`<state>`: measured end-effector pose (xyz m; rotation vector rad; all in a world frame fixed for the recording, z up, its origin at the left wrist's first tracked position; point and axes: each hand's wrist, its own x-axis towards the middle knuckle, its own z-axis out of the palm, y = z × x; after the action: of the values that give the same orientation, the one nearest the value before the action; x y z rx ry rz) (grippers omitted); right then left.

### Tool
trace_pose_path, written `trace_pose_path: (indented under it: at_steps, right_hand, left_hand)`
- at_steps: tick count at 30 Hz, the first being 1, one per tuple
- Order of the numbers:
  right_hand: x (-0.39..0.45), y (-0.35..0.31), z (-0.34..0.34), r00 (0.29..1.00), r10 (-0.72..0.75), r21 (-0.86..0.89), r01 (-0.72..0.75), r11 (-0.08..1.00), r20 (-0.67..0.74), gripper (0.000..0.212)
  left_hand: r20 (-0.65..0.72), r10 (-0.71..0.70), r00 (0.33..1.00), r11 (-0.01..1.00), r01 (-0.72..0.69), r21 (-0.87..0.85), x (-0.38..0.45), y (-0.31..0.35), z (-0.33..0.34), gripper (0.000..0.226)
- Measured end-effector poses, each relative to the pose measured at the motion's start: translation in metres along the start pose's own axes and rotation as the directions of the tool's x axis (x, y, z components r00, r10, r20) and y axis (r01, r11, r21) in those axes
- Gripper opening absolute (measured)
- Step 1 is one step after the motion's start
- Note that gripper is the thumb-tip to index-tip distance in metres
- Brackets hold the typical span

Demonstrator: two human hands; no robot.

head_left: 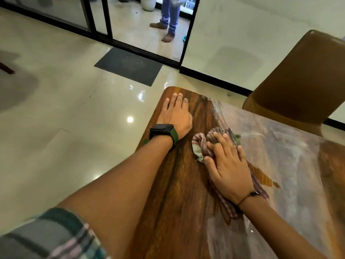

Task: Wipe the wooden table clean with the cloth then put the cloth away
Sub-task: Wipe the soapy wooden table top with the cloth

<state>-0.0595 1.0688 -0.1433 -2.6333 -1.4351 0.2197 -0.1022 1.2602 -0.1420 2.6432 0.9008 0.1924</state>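
While my left hand [175, 116] lies flat near the worktop's [179, 184] far-left corner, my right hand [228, 165] presses the cloth [202, 146] — fingers seemingly straight.

Left hand [176, 114] lies flat, fingers straight, near the far corner of the wooden table [179, 193]; right hand [226, 165] presses a striped cloth [200, 144] onto the tabletop; dull film covers the right side; brown chair [298, 79] stands beyond.
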Motion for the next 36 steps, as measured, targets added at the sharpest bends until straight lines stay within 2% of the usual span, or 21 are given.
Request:
trace_pose_path:
  at_steps: [5, 10, 13, 16, 20, 23, 25, 27, 29, 32, 36]
  right_hand:
    - [0.076, 0.007, -0.004, 0.999, 0.044, 0.014, -0.044, 0.999, -0.017, 0.061]
    - [0.171, 0.010, -0.008, 0.996, 0.090, -0.052, -0.089, 0.995, 0.000, 0.050]
    - [0.182, 0.006, -0.009, 0.996, 0.092, -0.054, -0.091, 0.994, 0.014, 0.051]
    - [0.147, 0.007, -0.008, 0.997, 0.081, -0.060, -0.080, 0.995, 0.015, 0.053]
    - [0.039, 0.012, -0.007, 0.997, 0.026, -0.018, -0.025, 1.000, 0.074, 0.063]
    - [-0.054, 0.017, 0.000, 0.998, -0.058, -0.052, 0.059, 0.997, 0.031, 0.059]
    - [-0.078, 0.025, -0.001, 0.992, -0.125, -0.061, 0.126, 0.990, 0.015, 0.050]
    - [-0.061, 0.034, -0.005, 0.982, -0.186, -0.061, 0.187, 0.980, 0.016, 0.043]
    - [-0.016, 0.037, -0.008, 0.984, -0.175, -0.058, 0.175, 0.983, 0.005, 0.049]
    - [0.074, 0.042, -0.010, 0.999, -0.039, -0.044, 0.038, 0.998, -0.007, 0.063]
    - [0.156, 0.052, -0.016, 0.990, 0.144, -0.063, -0.144, 0.988, -0.011, 0.064]
  left_hand:
    - [-0.035, -0.018, 0.999, 0.998, 0.016, -0.061, -0.001, -0.003, 0.006, 0.055]
    - [-0.015, 0.012, 1.000, 0.998, -0.012, 0.061, -0.001, -0.002, 0.010, 0.056]
    - [-0.027, 0.019, 0.999, 0.998, -0.017, 0.060, -0.001, -0.003, 0.009, 0.056]
    - [0.000, 0.022, 1.000, 0.997, -0.022, 0.074, -0.005, -0.002, 0.007, 0.056]
    - [0.042, 0.020, 0.999, 0.997, -0.023, 0.072, -0.006, -0.002, 0.005, 0.057]
    - [0.040, 0.015, 0.999, 0.996, -0.018, 0.087, -0.007, -0.001, 0.004, 0.058]
    - [0.039, 0.016, 0.999, 0.995, -0.019, 0.097, -0.008, -0.001, 0.006, 0.059]
    - [0.030, 0.020, 0.999, 0.996, -0.023, 0.085, -0.008, 0.000, 0.008, 0.059]
    - [0.018, 0.020, 1.000, 0.997, -0.021, 0.080, -0.006, -0.002, 0.010, 0.060]
    - [-0.002, 0.027, 1.000, 0.996, -0.026, 0.090, -0.003, -0.001, 0.013, 0.060]
    - [-0.019, 0.022, 1.000, 0.996, -0.021, 0.087, -0.002, -0.001, 0.014, 0.060]
